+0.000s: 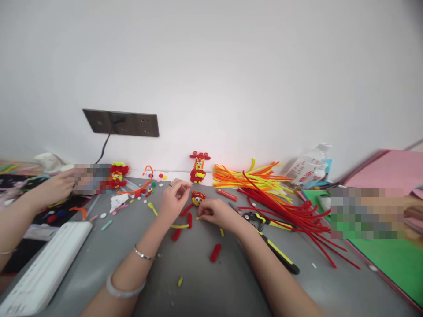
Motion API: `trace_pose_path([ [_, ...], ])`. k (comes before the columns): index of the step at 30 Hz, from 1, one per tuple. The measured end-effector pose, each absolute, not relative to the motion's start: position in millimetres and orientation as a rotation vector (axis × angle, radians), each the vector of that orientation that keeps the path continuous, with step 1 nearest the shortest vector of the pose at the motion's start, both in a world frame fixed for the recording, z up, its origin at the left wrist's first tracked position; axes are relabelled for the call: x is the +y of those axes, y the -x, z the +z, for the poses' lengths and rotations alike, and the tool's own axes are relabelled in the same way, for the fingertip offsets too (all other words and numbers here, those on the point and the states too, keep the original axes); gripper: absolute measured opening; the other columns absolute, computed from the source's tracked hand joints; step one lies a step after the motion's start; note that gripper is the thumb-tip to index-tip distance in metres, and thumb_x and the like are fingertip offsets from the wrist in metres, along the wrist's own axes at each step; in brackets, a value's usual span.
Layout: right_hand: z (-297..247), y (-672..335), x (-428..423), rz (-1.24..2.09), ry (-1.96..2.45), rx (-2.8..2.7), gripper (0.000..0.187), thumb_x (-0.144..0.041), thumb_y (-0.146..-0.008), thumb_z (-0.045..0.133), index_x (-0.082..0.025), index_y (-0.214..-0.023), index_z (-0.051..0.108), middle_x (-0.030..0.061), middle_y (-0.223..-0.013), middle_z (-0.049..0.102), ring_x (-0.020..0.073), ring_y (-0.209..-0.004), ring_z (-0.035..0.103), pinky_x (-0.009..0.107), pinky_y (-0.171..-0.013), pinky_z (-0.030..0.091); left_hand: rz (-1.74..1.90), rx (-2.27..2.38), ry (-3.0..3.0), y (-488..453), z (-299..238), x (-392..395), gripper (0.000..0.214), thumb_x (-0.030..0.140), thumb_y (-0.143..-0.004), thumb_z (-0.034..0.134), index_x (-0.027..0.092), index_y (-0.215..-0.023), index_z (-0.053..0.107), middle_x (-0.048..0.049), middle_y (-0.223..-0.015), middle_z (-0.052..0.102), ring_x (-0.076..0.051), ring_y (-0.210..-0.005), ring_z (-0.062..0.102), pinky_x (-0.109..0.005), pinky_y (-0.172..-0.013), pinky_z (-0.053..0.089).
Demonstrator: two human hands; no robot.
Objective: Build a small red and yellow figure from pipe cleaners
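Observation:
My left hand [176, 197] is closed, thumb and fingertips drawn together, left of a small red figure head [198, 198] with googly eyes and a yellow lower face. What it pinches, if anything, is too small to make out. Just right of that head, my right hand [213, 212] is closed in a pinch, with a small yellow piece [198, 218] at its fingertips. Red fuzzy pieces [176, 234] and a yellow pipe cleaner [180, 226] lie between my arms. A red-and-yellow figure [198, 168] with a wide red hat stands upright against the wall.
Yellow and orange pipe cleaners [253, 180] and red ones [291, 213] lie to the right, beside yellow-black pliers [277, 251]. A white keyboard [49, 264] is at left. A co-worker's hand [61, 187] is at far left, another person's hand [413, 213] at far right.

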State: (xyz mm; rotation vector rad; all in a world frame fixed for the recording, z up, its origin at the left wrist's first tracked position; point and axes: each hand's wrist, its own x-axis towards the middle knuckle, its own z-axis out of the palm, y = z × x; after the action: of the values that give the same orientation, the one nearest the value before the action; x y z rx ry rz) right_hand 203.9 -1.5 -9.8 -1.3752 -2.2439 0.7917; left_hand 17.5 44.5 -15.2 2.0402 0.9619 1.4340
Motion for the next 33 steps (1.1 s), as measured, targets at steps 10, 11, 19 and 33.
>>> trace_pose_path([
  [10,-14.3,-199.6,-4.9,0.466,1.204,-2.016,0.009,-0.015,-0.092,0.051,-0.019,-0.092,0.059,0.0022,-0.084,0.066,0.0134,-0.065,0.055,0.024,-0.063,0.044,1.279,0.827,-2.284,-15.8,-12.7,40.9,0.006,0.022,-0.091,0.055,0.020,-0.093,0.061,-0.0027,-0.087,0.063,-0.014,-0.077,0.061,-0.026,-0.072,0.049],
  [11,-15.8,-197.8,-4.8,0.436,1.186,-1.973,0.009,-0.015,-0.092,0.051,-0.019,-0.093,0.059,0.0020,-0.082,0.066,0.0132,-0.064,0.055,0.024,-0.062,0.044,1.260,0.800,-2.300,-17.0,-13.3,39.5,0.006,0.023,-0.091,0.057,0.020,-0.094,0.061,-0.0037,-0.089,0.064,-0.015,-0.082,0.062,-0.027,-0.075,0.050],
  [19,-26.6,-190.1,-3.2,0.234,1.137,-1.689,0.007,-0.014,-0.089,0.059,-0.020,-0.090,0.061,0.0008,-0.078,0.068,0.0129,-0.062,0.057,0.022,-0.059,0.048,1.294,0.753,-2.251,-26.8,-27.5,40.0,0.005,0.017,-0.089,0.060,0.020,-0.092,0.063,-0.0027,-0.083,0.067,-0.014,-0.074,0.062,-0.024,-0.067,0.050],
  [33,-10.3,-190.4,-6.1,0.139,1.177,-1.712,0.007,-0.015,-0.089,0.060,-0.020,-0.088,0.065,0.0021,-0.079,0.068,0.0150,-0.070,0.059,0.027,-0.068,0.047,1.472,0.852,-2.282,-25.9,-17.9,35.0,0.009,0.014,-0.087,0.059,0.021,-0.081,0.059,0.0012,-0.076,0.064,-0.012,-0.067,0.058,-0.023,-0.061,0.045],
])
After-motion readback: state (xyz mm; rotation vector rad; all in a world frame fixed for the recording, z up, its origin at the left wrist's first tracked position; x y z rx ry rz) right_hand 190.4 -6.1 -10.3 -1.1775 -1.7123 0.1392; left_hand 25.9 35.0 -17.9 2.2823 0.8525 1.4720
